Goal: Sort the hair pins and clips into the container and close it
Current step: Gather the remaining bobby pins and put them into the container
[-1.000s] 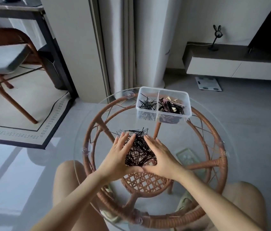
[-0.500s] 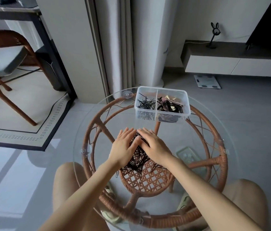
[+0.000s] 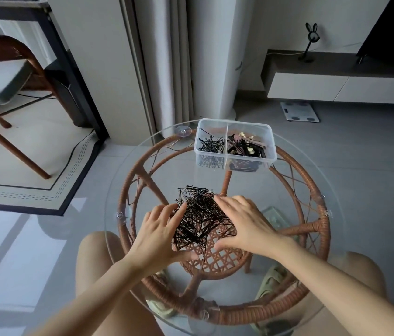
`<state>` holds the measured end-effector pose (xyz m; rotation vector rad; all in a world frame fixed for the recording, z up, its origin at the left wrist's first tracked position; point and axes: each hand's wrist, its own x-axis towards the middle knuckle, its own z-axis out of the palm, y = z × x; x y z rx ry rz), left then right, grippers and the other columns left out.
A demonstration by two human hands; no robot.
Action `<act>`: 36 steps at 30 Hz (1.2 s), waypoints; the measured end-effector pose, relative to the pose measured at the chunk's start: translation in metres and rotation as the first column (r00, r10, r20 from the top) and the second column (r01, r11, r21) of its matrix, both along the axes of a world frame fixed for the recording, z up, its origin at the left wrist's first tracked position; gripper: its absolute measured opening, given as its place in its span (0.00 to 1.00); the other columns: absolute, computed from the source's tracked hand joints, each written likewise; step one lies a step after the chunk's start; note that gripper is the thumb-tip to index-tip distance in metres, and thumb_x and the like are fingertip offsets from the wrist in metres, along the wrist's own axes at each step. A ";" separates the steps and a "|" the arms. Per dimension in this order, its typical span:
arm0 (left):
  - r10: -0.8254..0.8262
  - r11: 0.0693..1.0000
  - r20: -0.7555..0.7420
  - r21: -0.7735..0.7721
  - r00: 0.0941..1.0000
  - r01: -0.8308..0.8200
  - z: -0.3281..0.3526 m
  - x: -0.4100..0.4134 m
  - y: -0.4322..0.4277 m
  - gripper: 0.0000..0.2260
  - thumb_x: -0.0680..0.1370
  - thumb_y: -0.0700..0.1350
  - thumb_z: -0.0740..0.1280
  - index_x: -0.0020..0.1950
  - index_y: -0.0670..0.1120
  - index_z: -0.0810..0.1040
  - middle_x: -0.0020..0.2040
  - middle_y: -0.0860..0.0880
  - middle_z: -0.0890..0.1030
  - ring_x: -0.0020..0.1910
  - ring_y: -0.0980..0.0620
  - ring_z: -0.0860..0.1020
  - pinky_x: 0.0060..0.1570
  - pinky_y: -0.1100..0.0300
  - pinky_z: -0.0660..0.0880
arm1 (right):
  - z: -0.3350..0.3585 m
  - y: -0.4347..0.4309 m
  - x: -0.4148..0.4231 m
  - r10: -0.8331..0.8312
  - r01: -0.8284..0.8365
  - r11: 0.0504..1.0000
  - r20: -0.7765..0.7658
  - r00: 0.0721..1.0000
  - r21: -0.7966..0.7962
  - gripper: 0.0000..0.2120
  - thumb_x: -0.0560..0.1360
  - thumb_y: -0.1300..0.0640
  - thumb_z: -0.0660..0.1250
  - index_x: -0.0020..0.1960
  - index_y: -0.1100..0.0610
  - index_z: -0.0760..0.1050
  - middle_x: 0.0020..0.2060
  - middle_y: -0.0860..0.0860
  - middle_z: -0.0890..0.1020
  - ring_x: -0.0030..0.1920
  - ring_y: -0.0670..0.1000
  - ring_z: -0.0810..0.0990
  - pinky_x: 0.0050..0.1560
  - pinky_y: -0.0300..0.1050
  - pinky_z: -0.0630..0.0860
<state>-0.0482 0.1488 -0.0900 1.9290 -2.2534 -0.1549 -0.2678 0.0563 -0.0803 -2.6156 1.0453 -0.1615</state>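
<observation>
A loose heap of black hair pins point(image 3: 198, 219) lies on the round glass table top point(image 3: 297, 185). My left hand point(image 3: 159, 231) rests against the heap's left side with fingers spread. My right hand point(image 3: 244, 221) lies flat on the heap's right side, fingers straight. Neither hand grips anything. Behind the heap stands a clear two-compartment container point(image 3: 236, 147) with no lid on it. Its left compartment holds black hair pins point(image 3: 211, 147). Its right compartment holds black, beige and pink clips point(image 3: 247, 147).
The glass top sits on a rattan frame point(image 3: 312, 224). A clear lid-like piece point(image 3: 273, 218) shows to the right of my right hand; whether it lies on the glass or below it I cannot tell. My knees are under the table. A wooden chair point(image 3: 2, 76) stands far left.
My hands had closed together over the heap's far side half a second ago; now they have spread apart to its two sides, and the pins lie more widely spread.
</observation>
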 end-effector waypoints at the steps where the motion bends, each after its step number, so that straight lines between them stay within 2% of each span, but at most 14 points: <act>1: -0.014 0.999 0.002 -0.029 1.000 0.014 0.002 -0.003 -0.001 0.46 0.65 0.75 0.54 0.74 0.49 0.58 0.67 0.45 0.72 0.63 0.45 0.71 0.63 0.49 0.69 | 0.002 0.000 0.006 0.001 -0.002 1.000 0.022 1.000 0.012 0.50 0.63 0.33 0.67 0.75 0.53 0.49 0.71 0.49 0.62 0.67 0.47 0.56 0.66 0.41 0.54; 3: -0.025 0.998 -0.003 -0.066 1.000 0.025 0.008 -0.008 -0.004 0.38 0.67 0.69 0.59 0.72 0.49 0.65 0.63 0.46 0.75 0.60 0.46 0.74 0.59 0.52 0.73 | 0.005 0.001 0.014 -0.008 0.006 0.999 0.058 0.998 0.035 0.43 0.67 0.40 0.70 0.74 0.55 0.56 0.68 0.51 0.65 0.68 0.49 0.60 0.69 0.44 0.58; 6: -0.002 0.998 -0.125 -0.057 0.992 -0.005 0.015 -0.013 -0.009 0.29 0.70 0.57 0.68 0.69 0.49 0.70 0.57 0.46 0.78 0.55 0.46 0.75 0.55 0.54 0.75 | 0.007 0.004 0.020 -0.059 0.051 0.996 0.125 0.990 0.067 0.32 0.70 0.50 0.70 0.71 0.57 0.64 0.65 0.52 0.70 0.67 0.51 0.65 0.69 0.44 0.61; 11: 0.053 0.998 -0.297 -0.025 0.953 -0.063 0.023 -0.015 -0.013 0.21 0.72 0.47 0.70 0.65 0.50 0.75 0.53 0.47 0.80 0.52 0.48 0.77 0.55 0.56 0.74 | 0.009 0.007 0.021 -0.128 0.110 0.990 0.214 0.968 0.094 0.20 0.73 0.60 0.69 0.64 0.59 0.72 0.58 0.52 0.77 0.58 0.50 0.74 0.62 0.41 0.69; 15: 0.088 0.990 -0.395 -0.065 0.915 -0.123 0.030 -0.017 -0.014 0.13 0.73 0.41 0.70 0.57 0.45 0.81 0.47 0.45 0.83 0.43 0.48 0.82 0.48 0.55 0.78 | 0.013 0.007 0.019 -0.133 0.116 0.990 0.236 0.963 0.082 0.12 0.73 0.62 0.68 0.56 0.61 0.78 0.52 0.54 0.81 0.54 0.52 0.78 0.62 0.44 0.71; 18: 0.095 0.982 -0.433 -0.109 0.896 -0.157 0.040 -0.020 -0.016 0.09 0.73 0.40 0.70 0.53 0.44 0.83 0.44 0.46 0.85 0.41 0.49 0.82 0.45 0.59 0.79 | 0.018 0.007 0.016 -0.167 0.153 0.985 0.254 0.953 0.074 0.10 0.72 0.61 0.69 0.54 0.60 0.80 0.50 0.53 0.83 0.53 0.52 0.79 0.61 0.44 0.72; 22: 0.131 0.959 -0.463 -0.165 0.876 -0.230 0.056 -0.023 -0.021 0.07 0.72 0.38 0.70 0.49 0.43 0.84 0.42 0.46 0.85 0.38 0.52 0.81 0.43 0.69 0.73 | 0.032 0.007 0.013 -0.238 0.213 0.971 0.320 0.917 0.111 0.09 0.71 0.62 0.70 0.51 0.59 0.81 0.48 0.52 0.84 0.49 0.49 0.80 0.56 0.35 0.71; 24: 0.152 0.946 -0.481 -0.181 0.863 -0.267 0.065 -0.023 -0.023 0.07 0.72 0.37 0.71 0.48 0.42 0.84 0.42 0.46 0.85 0.39 0.53 0.80 0.44 0.69 0.72 | 0.040 0.006 0.010 -0.286 0.247 0.957 0.345 0.894 0.153 0.10 0.70 0.62 0.71 0.51 0.59 0.82 0.47 0.52 0.84 0.46 0.47 0.80 0.52 0.32 0.72; 27: 0.158 0.923 -0.514 -0.227 0.843 -0.311 0.076 -0.024 -0.027 0.06 0.71 0.36 0.71 0.46 0.41 0.84 0.40 0.45 0.85 0.37 0.52 0.81 0.44 0.65 0.76 | 0.051 0.004 0.006 -0.348 0.288 0.934 0.369 0.862 0.210 0.10 0.69 0.62 0.72 0.51 0.59 0.82 0.45 0.52 0.85 0.41 0.42 0.79 0.44 0.20 0.69; 29: 0.171 0.905 -0.522 -0.252 0.836 -0.343 0.082 -0.025 -0.030 0.05 0.71 0.36 0.72 0.45 0.42 0.85 0.40 0.46 0.86 0.36 0.54 0.81 0.42 0.67 0.76 | 0.060 0.002 0.003 -0.373 0.299 0.924 0.385 0.844 0.240 0.09 0.69 0.62 0.72 0.50 0.59 0.82 0.43 0.52 0.85 0.39 0.41 0.79 0.43 0.23 0.72; 31: 0.205 0.885 -0.545 -0.252 0.813 -0.392 0.088 -0.024 -0.034 0.05 0.71 0.36 0.71 0.45 0.42 0.85 0.41 0.46 0.86 0.35 0.57 0.79 0.40 0.73 0.71 | 0.068 -0.002 0.001 -0.391 0.311 0.917 0.408 0.825 0.250 0.08 0.69 0.61 0.72 0.48 0.58 0.82 0.41 0.50 0.85 0.39 0.41 0.81 0.45 0.30 0.76; 33: 0.224 0.862 -0.590 -0.252 0.776 -0.440 0.094 -0.024 -0.038 0.05 0.71 0.35 0.71 0.45 0.42 0.85 0.40 0.46 0.86 0.34 0.57 0.79 0.39 0.75 0.70 | 0.077 -0.010 -0.001 -0.401 0.325 0.914 0.436 0.806 0.242 0.09 0.69 0.60 0.73 0.49 0.57 0.82 0.41 0.48 0.85 0.40 0.40 0.81 0.45 0.31 0.77; 34: 0.225 0.850 -0.617 -0.254 0.754 -0.461 0.097 -0.024 -0.042 0.05 0.70 0.35 0.71 0.44 0.41 0.85 0.40 0.46 0.86 0.33 0.55 0.79 0.38 0.73 0.72 | 0.081 -0.014 -0.001 -0.405 0.329 0.913 0.452 0.795 0.240 0.09 0.68 0.60 0.73 0.49 0.57 0.82 0.41 0.47 0.85 0.40 0.39 0.81 0.44 0.30 0.77; 36: 0.231 0.821 -0.668 -0.256 0.707 -0.511 0.105 -0.026 -0.051 0.05 0.71 0.34 0.71 0.42 0.41 0.85 0.37 0.45 0.85 0.31 0.50 0.81 0.34 0.62 0.77 | 0.089 -0.026 0.004 -0.426 0.342 0.905 0.495 0.758 0.255 0.09 0.68 0.60 0.73 0.49 0.57 0.82 0.40 0.46 0.84 0.40 0.39 0.80 0.43 0.29 0.76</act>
